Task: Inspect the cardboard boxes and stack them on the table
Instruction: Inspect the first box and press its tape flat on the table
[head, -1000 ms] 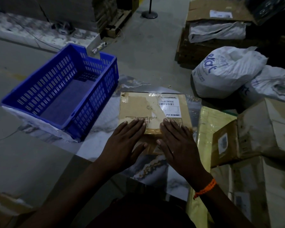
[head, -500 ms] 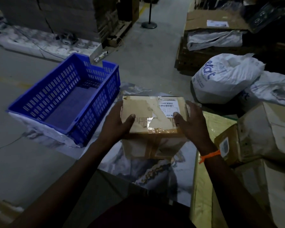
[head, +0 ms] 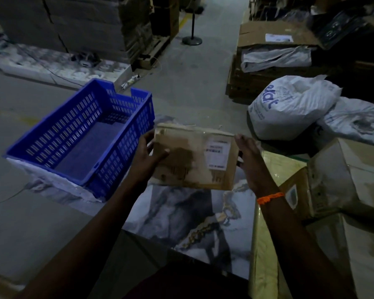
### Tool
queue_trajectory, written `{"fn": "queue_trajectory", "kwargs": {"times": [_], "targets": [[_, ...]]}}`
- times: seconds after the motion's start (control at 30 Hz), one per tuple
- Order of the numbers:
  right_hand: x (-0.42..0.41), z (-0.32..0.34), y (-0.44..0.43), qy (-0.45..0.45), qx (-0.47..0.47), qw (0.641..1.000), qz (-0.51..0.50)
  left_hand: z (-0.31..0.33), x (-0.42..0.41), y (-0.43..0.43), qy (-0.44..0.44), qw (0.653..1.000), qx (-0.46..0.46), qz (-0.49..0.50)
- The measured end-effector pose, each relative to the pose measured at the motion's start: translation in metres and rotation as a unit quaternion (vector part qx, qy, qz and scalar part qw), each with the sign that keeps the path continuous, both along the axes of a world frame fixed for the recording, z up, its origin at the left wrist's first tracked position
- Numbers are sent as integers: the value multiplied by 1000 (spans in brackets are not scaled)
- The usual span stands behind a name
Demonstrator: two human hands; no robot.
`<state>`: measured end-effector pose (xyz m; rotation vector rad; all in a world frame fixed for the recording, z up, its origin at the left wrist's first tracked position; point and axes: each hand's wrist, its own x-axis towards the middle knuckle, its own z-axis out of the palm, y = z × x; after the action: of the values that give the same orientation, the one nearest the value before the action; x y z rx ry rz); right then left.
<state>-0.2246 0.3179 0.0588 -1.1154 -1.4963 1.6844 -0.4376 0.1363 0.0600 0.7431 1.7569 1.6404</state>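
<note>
A: How much of the stacking can be counted as done?

B: None that is shown. The marbled worktop point(head: 181, 214) is seen bare of any stack; several cardboard boxes point(head: 343, 182) are piled at the right, apparently unsorted. The blue crate point(head: 78, 139) is seen empty.

A: And the box in hand?

B: One labelled cardboard box point(head: 194, 156) is held tilted above the worktop, clamped between the left hand point(head: 147, 158) and the right hand point(head: 249, 160), each grip closed against a side. Inspection is judged under way; setting down and stacking are left.
</note>
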Motion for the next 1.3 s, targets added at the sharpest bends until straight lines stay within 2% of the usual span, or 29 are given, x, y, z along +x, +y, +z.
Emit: {"fn": "queue_trajectory", "kwargs": {"times": [0.1, 0.13, 0.27, 0.47, 0.57, 0.73, 0.9, 1.03, 1.23, 1.3], "targets": [[9, -27, -26, 11, -32, 999, -25, -25, 8, -18, -131, 991, -21, 28], [14, -37, -36, 9, -38, 999, -38, -36, 12, -26, -149, 988, -37, 28], [38, -79, -72, -29, -71, 994, -78, -76, 29, -62, -141, 985, -97, 16], [56, -109, -103, -70, -92, 990, -84, -96, 40, -84, -137, 981, -139, 18], [55, -116, -94, -100, -97, 987, -83, -111, 37, -97, -148, 971, -184, 24], [43, -119, -43, -117, -186, 973, -71, -99, 9, -79, -232, 949, -209, 33], [2, -107, 22, -102, -202, 974, -35, -77, -26, -19, -139, 964, -220, 48], [-39, -90, 43, -117, -175, 978, 6, -53, -26, 22, -116, 969, -217, 15], [-62, -101, 46, -114, -139, 983, 41, -42, -24, 33, -154, 967, -203, -1], [-59, -82, 38, -102, -128, 986, 39, -40, -27, 30, -151, 973, -176, 13]]}}
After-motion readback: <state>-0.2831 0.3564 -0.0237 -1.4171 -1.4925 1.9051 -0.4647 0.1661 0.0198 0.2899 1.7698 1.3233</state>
